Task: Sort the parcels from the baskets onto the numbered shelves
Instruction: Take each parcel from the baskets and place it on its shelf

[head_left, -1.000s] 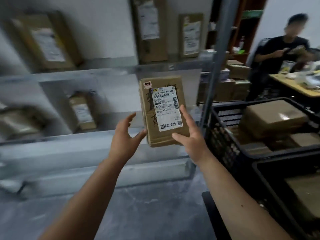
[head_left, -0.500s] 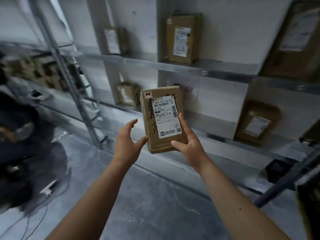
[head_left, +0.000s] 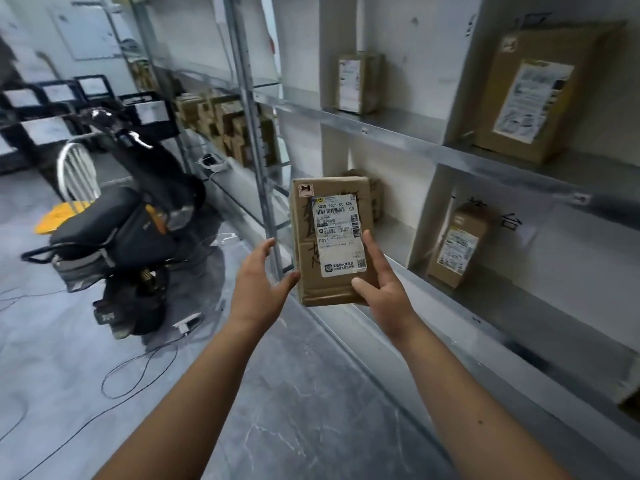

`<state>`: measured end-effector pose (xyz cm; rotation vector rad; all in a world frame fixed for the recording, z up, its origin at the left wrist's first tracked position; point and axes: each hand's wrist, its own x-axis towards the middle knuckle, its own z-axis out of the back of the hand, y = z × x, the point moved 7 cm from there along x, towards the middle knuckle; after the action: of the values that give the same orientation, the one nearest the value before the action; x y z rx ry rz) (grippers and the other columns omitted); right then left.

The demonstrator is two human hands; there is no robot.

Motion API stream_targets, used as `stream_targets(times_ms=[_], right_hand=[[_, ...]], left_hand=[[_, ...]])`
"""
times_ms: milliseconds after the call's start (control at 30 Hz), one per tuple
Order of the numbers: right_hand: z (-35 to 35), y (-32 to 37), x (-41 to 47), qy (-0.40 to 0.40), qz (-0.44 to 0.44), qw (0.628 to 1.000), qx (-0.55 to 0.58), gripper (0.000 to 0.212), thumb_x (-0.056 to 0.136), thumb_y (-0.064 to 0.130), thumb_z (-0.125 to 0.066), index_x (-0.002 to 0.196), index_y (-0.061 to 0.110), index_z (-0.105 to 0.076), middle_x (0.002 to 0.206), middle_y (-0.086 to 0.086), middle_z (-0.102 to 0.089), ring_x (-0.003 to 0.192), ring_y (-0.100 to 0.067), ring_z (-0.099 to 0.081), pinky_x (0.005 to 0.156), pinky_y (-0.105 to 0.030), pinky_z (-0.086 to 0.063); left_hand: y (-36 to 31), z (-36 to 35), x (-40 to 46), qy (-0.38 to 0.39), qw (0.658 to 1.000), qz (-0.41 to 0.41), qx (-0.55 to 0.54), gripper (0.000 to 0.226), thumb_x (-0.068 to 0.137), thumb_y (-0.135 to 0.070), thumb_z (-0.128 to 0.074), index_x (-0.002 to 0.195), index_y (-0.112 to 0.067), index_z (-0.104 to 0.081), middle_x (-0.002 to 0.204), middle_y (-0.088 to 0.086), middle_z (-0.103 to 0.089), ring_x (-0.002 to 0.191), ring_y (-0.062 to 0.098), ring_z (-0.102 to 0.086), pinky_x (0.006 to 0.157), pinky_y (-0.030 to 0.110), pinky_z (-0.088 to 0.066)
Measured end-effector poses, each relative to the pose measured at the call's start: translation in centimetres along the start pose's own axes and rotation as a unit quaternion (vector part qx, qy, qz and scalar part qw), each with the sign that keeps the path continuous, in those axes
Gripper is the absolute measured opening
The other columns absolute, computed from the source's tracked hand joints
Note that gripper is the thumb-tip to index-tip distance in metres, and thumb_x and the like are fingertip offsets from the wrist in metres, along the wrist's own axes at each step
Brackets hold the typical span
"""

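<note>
1. A metal shelving unit (head_left: 408, 133) ran along the right side, split by white dividers into compartments, with a grey floor (head_left: 294, 393) below it
2. A black scooter (head_left: 131, 230) stood on the floor to the left, well apart from the hands, with a yellow-seated chair (head_left: 69, 202) just behind it and thin cables trailing across the floor nearby
3. Black baskets (head_left: 52, 98) sat far back on the left, blurred
4. A large brown box (head_left: 533, 95) leaned in the upper right compartment; a smaller one (head_left: 356, 83) stood upright in the upper compartment to its left, and another (head_left: 457, 244) stood tilted in the lower right compartment
5. The parcel (head_left: 332, 240), a brown carton with a white label reading P021, was held upright in the air in front of the lower shelf, partly hiding a box behind it
6. The right hand (head_left: 381, 282) gripped the parcel's lower right edge, thumb curled onto the front face and fingers behind
7. The left hand (head_left: 259, 282) was spread, fingers relaxed, its thumb tip touching the parcel's lower left edge
</note>
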<state>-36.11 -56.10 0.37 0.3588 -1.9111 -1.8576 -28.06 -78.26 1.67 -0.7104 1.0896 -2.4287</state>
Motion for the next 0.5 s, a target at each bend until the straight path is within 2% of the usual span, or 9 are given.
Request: stream_targets(times_ms=[133,233,333,500], right_hand=[[-0.4,-1.3,3.4,0.045,-0.002,0.999,-0.005,0.086,0.099,-0.004,-0.055,0.151,0.062,-0.036,0.153,0.011,-0.052,0.137,-0.013,-0.057,0.111,-0.048,-0.051],[-1.3,-2.0,5.6,0.074,0.005,0.997,-0.016,0.087,0.093,0.0,-0.063,0.148,0.063,-0.038,0.153,0.012,-0.052,0.136,-0.009,-0.056,0.111,-0.049,-0.051],[-2.9,-3.1,7.8,0.105,0.007,0.994,-0.043,0.089,0.089,0.003,-0.067,0.152,0.059,-0.039,0.154,0.01,-0.05,0.137,-0.007,-0.054,0.113,-0.046,-0.05],[-6.8,-4.7,11.8,0.132,-0.007,0.99,-0.054,0.091,0.094,-0.008,-0.065,0.152,0.056,-0.038,0.148,0.021,-0.05,0.132,0.001,-0.055,0.109,-0.036,-0.053]], left_hand=[[1.5,-0.1,1.5,-0.024,0.999,0.029,0.03,0.08,0.088,-0.038,-0.083,0.156,-0.025,-0.043,0.155,0.0,-0.05,0.144,0.018,-0.043,0.12,0.045,-0.039],[3.2,0.1,2.3,-0.036,0.995,0.048,0.08,0.079,0.089,-0.038,-0.083,0.156,-0.023,-0.043,0.155,0.001,-0.05,0.144,0.021,-0.043,0.12,0.044,-0.038],[5.3,0.8,3.1,-0.047,0.988,0.065,0.135,0.079,0.088,-0.043,-0.082,0.155,-0.026,-0.045,0.151,0.002,-0.053,0.141,0.025,-0.048,0.116,0.048,-0.043],[8.7,2.8,5.6,-0.067,0.969,0.098,0.218,0.082,0.087,-0.053,-0.079,0.156,-0.027,-0.044,0.151,0.001,-0.053,0.139,0.027,-0.047,0.113,0.048,-0.043]])
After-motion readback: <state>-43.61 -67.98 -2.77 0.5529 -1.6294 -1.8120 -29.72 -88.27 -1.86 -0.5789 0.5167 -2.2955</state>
